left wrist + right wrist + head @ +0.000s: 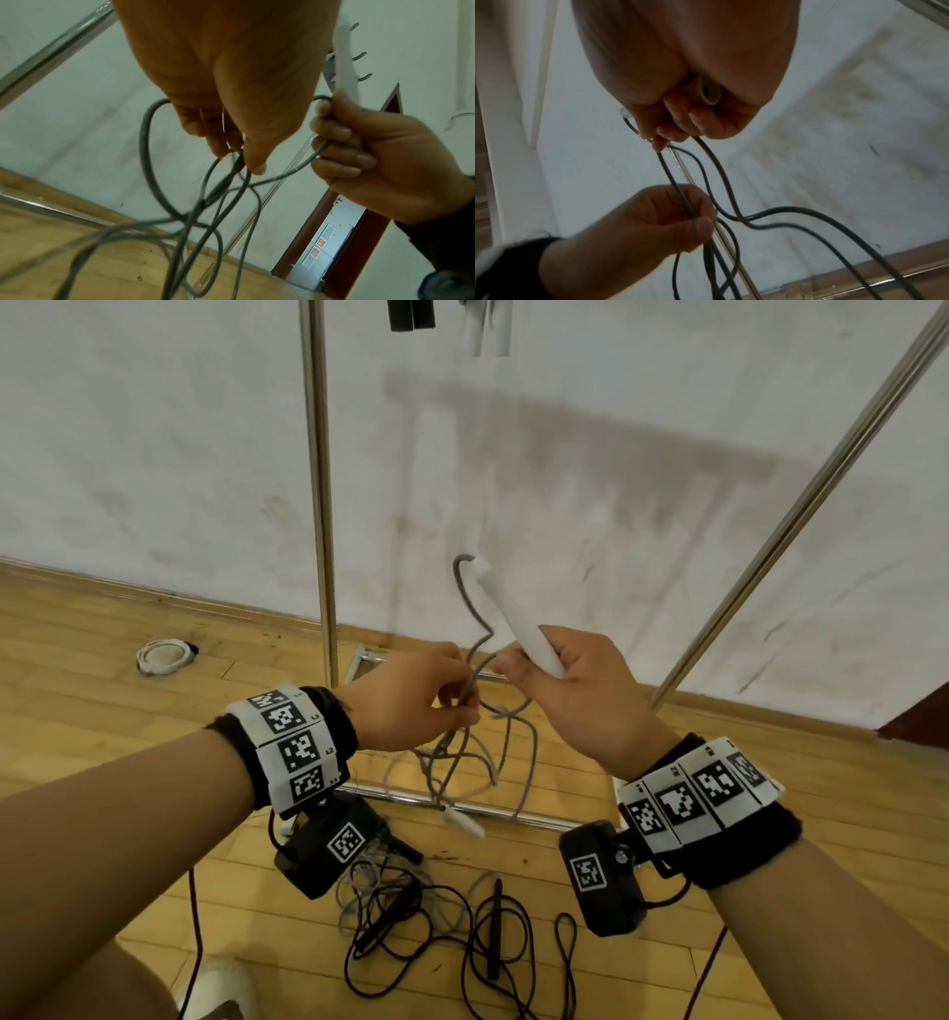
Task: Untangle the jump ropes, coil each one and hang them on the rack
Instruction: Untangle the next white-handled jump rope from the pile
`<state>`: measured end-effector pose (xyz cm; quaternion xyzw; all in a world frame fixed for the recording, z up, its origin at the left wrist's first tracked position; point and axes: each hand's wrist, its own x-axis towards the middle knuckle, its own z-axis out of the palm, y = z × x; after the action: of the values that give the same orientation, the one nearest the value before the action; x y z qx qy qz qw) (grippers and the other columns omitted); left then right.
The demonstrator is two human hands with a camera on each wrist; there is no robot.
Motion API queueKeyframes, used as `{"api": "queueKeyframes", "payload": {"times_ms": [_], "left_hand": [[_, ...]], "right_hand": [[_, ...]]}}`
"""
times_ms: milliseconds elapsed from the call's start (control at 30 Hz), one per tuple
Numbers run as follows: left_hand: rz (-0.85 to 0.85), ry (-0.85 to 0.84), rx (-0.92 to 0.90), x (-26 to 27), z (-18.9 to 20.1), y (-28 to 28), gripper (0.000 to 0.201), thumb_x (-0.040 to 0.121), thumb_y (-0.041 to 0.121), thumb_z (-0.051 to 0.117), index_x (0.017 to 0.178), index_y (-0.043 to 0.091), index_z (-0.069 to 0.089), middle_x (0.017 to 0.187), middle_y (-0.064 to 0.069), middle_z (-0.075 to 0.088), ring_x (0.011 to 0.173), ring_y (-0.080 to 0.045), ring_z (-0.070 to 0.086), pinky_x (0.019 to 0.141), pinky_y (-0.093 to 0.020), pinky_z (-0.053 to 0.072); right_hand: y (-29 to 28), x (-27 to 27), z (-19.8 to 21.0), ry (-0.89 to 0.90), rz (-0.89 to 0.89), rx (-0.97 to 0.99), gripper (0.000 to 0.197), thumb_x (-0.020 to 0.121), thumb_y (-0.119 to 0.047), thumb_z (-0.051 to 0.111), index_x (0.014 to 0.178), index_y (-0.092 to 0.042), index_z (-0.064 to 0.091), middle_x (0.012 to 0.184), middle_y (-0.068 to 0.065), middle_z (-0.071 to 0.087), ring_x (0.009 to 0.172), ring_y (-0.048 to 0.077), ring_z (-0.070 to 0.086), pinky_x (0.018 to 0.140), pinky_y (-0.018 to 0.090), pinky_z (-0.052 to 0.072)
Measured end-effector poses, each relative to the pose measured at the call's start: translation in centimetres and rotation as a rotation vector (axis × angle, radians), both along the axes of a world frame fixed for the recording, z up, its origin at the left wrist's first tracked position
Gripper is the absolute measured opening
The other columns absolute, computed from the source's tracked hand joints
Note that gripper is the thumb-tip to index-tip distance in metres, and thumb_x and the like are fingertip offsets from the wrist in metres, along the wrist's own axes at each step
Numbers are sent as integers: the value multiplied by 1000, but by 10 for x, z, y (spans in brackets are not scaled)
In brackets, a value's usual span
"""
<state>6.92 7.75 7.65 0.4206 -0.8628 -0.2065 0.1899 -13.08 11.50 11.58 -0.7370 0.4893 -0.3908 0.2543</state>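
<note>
A grey jump rope hangs in loose loops in front of the rack. My right hand grips its white handle, which points up and away, and also pinches a strand of the cord. My left hand pinches several strands of the same grey cord just left of the right hand. The rope's other white handle dangles low by the rack's base. A black jump rope lies tangled on the wooden floor below my wrists. Black handles and white handles hang at the top edge.
The metal rack has an upright pole, a slanted pole and a base bar on the floor. A coiled white rope lies by the wall at left. A shoe is at the bottom.
</note>
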Motion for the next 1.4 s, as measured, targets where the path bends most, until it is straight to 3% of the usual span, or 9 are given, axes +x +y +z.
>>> {"api": "queueKeyframes", "payload": {"times_ms": [133, 300, 433, 633, 800, 900, 1033, 1233, 1400], "left_hand": [[65, 13, 8, 6, -5, -9, 3, 88, 28, 71, 87, 26, 69, 96, 13, 54, 81, -4, 55, 68, -14, 39], [99, -137, 124, 15, -17, -13, 9, 92, 27, 67, 101, 26, 71, 85, 19, 64, 76, 6, 58, 61, -6, 37], [86, -106, 96, 21, -13, -13, 12, 101, 28, 51, 95, 29, 61, 81, 16, 68, 71, 9, 58, 62, -10, 36], [67, -243, 61, 48, -7, -18, 27, 103, 32, 45, 80, 28, 60, 81, 11, 63, 76, -7, 59, 67, -25, 43], [63, -357, 114, 59, -12, -22, 16, 101, 31, 51, 88, 30, 61, 89, 12, 64, 80, -7, 58, 70, -27, 43], [75, -340, 132, 56, -12, -22, 19, 100, 29, 51, 83, 33, 59, 89, 14, 65, 79, -1, 58, 67, -21, 39], [27, -244, 46, 38, -5, -17, 19, 100, 28, 50, 84, 23, 59, 86, 10, 58, 77, -11, 55, 69, -28, 39], [-70, -89, 56, 5, 12, -1, 20, 102, 27, 45, 84, 28, 55, 84, 8, 67, 75, -9, 61, 69, -34, 49], [-90, 36, 34, -5, 23, 8, 21, 101, 32, 48, 81, 32, 53, 74, 4, 68, 68, -12, 66, 63, -35, 55]], "right_hand": [[3, 2, 15, -75, -18, -66, 16, 93, -26, 65, 81, -17, 72, 77, 13, 68, 71, 28, 60, 60, 35, 48], [-7, -17, 29, -173, -162, -159, 18, 93, -28, 67, 76, -34, 71, 67, -11, 65, 61, 0, 53, 57, 16, 44], [-19, -48, 22, -155, -337, -149, 18, 92, -31, 66, 78, -21, 72, 68, 9, 61, 59, 9, 48, 57, 29, 42], [-30, -108, 16, -184, -603, -122, 28, 87, -36, 67, 85, -9, 72, 68, 7, 54, 58, 12, 44, 56, 28, 37], [-28, -132, 2, -101, -639, -68, 24, 87, -35, 66, 76, -13, 69, 68, 9, 58, 57, 15, 46, 59, 29, 39], [-28, -135, -5, -24, -604, -17, 11, 87, -31, 66, 78, -27, 71, 71, 2, 63, 62, 20, 54, 62, 36, 49], [-24, -117, -14, 47, -478, 30, 13, 88, -29, 66, 93, -41, 71, 90, -8, 66, 73, 14, 60, 69, 34, 51], [-11, -49, -29, -7, -167, 139, 13, 91, -32, 67, 102, -37, 71, 68, -25, 62, 56, -5, 54, 60, 27, 46], [1, -10, -29, 43, 79, 61, 21, 95, -26, 61, 86, -46, 64, 71, -5, 61, 50, 3, 51, 48, 20, 41]]}}
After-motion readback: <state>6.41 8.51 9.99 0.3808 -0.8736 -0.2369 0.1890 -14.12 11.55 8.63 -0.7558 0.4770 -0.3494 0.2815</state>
